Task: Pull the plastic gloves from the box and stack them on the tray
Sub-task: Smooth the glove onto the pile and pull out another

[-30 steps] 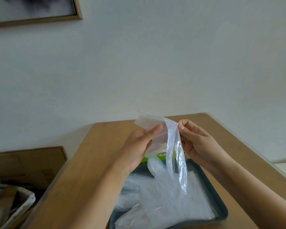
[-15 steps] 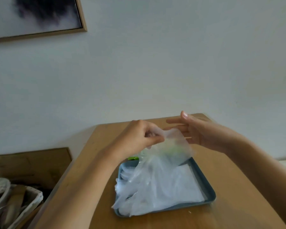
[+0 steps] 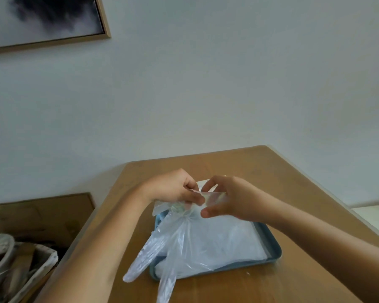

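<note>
A clear plastic glove (image 3: 173,241) hangs over the blue tray (image 3: 274,250), its fingers drooping past the tray's near left edge. My left hand (image 3: 173,189) pinches the glove's cuff, and my right hand (image 3: 225,197) pinches the same cuff just beside it. Both hands hover above the tray's far end. A flat stack of clear gloves (image 3: 228,243) lies in the tray. The box is almost wholly hidden behind my hands; only a pale corner (image 3: 202,183) shows between them.
The tray sits on a wooden table (image 3: 271,171) against a white wall. To the left stand a lower wooden surface (image 3: 39,213) and a white basket (image 3: 31,265) with odds and ends. A framed picture (image 3: 42,18) hangs at the upper left.
Both hands have come down toward the tray and closer together. The glove, held high and stretched a second ago, now drapes across the tray. My right hand's fingers have curled onto the cuff.
</note>
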Available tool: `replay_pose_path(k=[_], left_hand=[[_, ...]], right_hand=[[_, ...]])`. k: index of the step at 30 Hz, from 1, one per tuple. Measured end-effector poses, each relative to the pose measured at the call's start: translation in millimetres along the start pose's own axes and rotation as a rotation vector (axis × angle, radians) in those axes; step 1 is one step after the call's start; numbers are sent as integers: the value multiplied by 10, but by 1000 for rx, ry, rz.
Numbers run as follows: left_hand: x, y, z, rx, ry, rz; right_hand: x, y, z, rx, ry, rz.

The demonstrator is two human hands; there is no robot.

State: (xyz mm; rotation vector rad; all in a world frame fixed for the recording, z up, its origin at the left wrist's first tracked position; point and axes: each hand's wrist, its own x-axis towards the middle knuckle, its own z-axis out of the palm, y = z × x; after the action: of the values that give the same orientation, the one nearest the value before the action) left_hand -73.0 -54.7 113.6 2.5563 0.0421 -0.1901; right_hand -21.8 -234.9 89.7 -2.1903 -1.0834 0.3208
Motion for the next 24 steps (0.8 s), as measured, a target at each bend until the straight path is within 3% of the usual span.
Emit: replay_pose_path(k=[3,6,11,13,15,18,21,24], left_hand=[[16,-82,-41,30,-134,-38],[16,-313,-68,34,-248,-85],[101,-599,18,-473,-225,-168],[192,-670,68,-546,-204,-228],[246,-666,123,-534,-232,-281],[334,-624,235,-460,-224,-354],[439,-667,357,-225,-164,-359],[508,-706,440,-20,-103,-325]], right_hand=[[54,77,132,163,76,-12],[57,177,167,584,69,178],[-16,398,171,1249,-133,536],[-54,479,161,1377,-200,617],[-68,593,156,1216,-224,618],[-99,714,178,600,-198,487],[-92,821,198,77,-101,379],[-86,895,220,-151,-84,345]])
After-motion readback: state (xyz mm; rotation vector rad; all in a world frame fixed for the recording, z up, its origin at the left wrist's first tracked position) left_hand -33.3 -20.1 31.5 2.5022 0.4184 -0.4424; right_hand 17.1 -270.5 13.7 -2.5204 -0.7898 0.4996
